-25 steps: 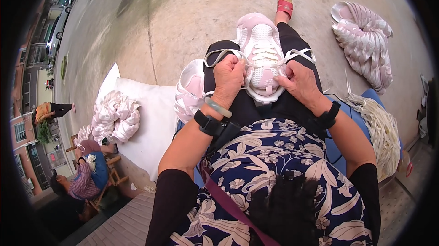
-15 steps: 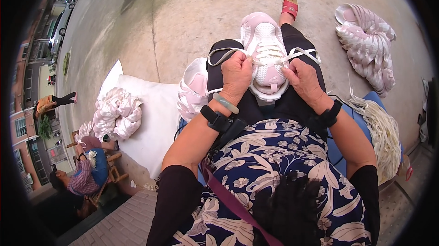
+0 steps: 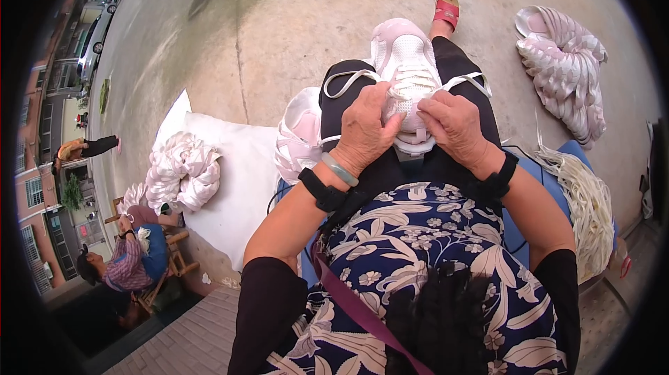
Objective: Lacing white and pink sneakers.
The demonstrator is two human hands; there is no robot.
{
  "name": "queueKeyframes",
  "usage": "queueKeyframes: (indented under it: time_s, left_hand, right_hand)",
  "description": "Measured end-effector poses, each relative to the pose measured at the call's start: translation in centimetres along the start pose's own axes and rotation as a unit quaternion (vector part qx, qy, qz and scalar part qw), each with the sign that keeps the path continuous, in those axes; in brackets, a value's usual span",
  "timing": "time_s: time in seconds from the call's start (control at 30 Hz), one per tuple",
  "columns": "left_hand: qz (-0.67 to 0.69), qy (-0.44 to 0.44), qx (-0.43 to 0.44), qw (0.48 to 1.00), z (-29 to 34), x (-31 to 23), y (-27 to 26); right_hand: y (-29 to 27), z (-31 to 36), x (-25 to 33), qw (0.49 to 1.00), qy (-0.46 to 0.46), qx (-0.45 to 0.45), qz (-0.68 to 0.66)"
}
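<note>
A white and pale pink sneaker (image 3: 401,40) lies across my lap between my thighs, its toe pointing away from me. White shoelace is threaded across its front, and loose lace ends (image 3: 465,81) loop out on both sides over my knees. My left hand (image 3: 366,127) grips the left edge of the shoe's opening, thumb bent toward the tongue. On the opposite edge, my right hand (image 3: 454,127) is closed with thumb and fingers pinched near the upper eyelets. The fingertips partly hide what they press on. Another pink and white sneaker (image 3: 298,134) rests beside my left thigh.
Bundled pink-white shoe uppers (image 3: 182,173) lie on a white sheet (image 3: 226,187) at left; another bundle (image 3: 561,72) sits on the ground at far right. White laces (image 3: 582,201) drape over a blue surface beside my right arm. A seated person (image 3: 129,263) works at lower left.
Both hands have shifted from pulling the lace ends by the eyelets to gripping nearer the shoe's opening. The left hand has turned, its thumb now showing over the tongue.
</note>
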State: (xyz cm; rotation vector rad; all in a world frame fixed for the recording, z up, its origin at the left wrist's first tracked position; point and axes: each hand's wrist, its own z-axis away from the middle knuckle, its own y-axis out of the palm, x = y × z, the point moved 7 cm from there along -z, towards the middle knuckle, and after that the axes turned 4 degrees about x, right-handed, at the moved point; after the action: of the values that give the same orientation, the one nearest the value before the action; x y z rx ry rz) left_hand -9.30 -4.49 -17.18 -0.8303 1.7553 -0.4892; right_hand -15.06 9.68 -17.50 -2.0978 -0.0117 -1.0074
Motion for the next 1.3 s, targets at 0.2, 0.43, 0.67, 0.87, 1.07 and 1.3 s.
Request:
queueKeyframes:
  time_s: [0.2,0.43,0.67,0.87,1.07,1.3]
  left_hand:
    - [-0.061,-0.009,0.015,0.998,0.6,0.5,0.7]
    - [-0.026,-0.047,0.004,0.999,0.8,1.8,0.9]
    - [-0.014,-0.006,0.015,1.0,0.6,1.8,1.0]
    - [-0.004,-0.071,-0.028,0.997,1.0,2.2,0.8]
    - [0.005,-0.078,-0.011,0.997,1.2,2.6,0.9]
    - [-0.018,-0.036,-0.02,0.999,1.0,2.0,0.8]
  right_hand:
    - [2.6,-1.3,1.7,0.993,-0.051,0.047,0.097]
    - [3.8,-2.2,1.0,0.994,-0.014,0.013,0.11]
    - [5.0,-2.9,0.3,0.984,0.036,0.088,0.153]
    - [4.9,-3.1,1.1,0.992,0.02,0.02,0.125]
    - [4.9,-2.4,0.9,0.997,-0.003,-0.007,0.08]
    - [4.9,-2.9,1.1,0.997,-0.018,0.001,0.079]
